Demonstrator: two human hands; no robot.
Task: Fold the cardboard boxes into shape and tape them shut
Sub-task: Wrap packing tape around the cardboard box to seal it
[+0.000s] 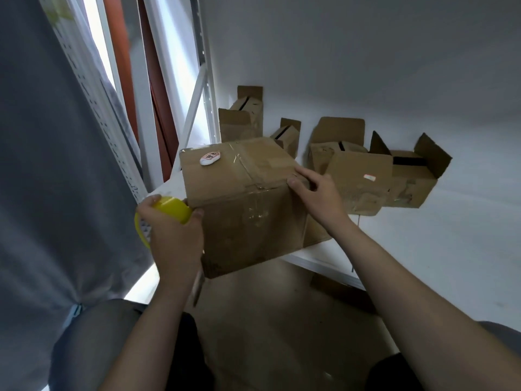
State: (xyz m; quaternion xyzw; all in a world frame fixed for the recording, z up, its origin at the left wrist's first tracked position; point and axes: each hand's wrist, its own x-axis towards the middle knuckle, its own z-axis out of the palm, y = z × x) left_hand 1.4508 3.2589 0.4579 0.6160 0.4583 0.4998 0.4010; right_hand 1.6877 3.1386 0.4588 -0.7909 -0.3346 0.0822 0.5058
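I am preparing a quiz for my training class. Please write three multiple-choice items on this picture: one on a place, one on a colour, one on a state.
1. Where does the white oval sticker lie?
A. on top of the closed box
B. on the floor
C. on the wall

2. What colour is the tape roll in the left hand?
A. red
B. yellow
C. blue

3. How are the top flaps of the box under the right hand?
A. standing open
B. torn off
C. folded flat

Key: 1 A, it sits on the box top; 2 B, the roll is plainly yellow; 3 C, the flaps lie flat with clear tape on the seam.
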